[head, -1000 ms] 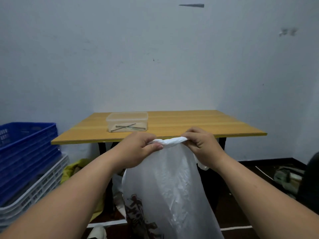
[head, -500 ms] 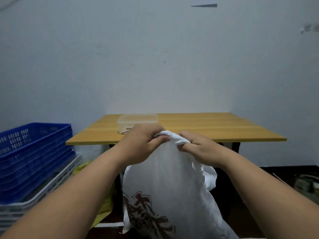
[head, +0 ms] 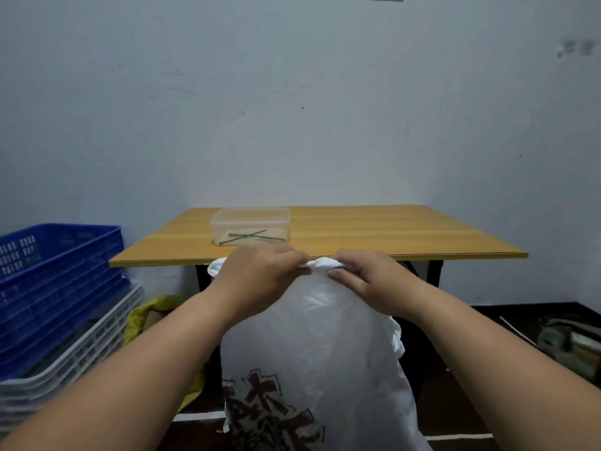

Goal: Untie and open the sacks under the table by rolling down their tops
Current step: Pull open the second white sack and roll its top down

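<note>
A white woven sack (head: 312,353) with dark red print stands upright on the floor in front of the wooden table (head: 390,236). Its top edge is bunched into a rolled band. My left hand (head: 260,278) grips that band on the left, and my right hand (head: 370,281) grips it on the right, fingers curled over the fabric. A yellow sack (head: 146,317) lies partly hidden under the table to the left, behind my left forearm.
A clear plastic box (head: 250,226) holding thin dark sticks sits on the table. Blue crates (head: 55,288) stacked on white crates (head: 78,356) stand at the left. Dark clutter (head: 566,343) lies on the floor at the right. White tape lines (head: 455,436) mark the floor.
Both hands stayed on the sack's top and worked the band, which looks more tightly rolled. The hands drew together, then moved slightly apart. The view shifted a little.
</note>
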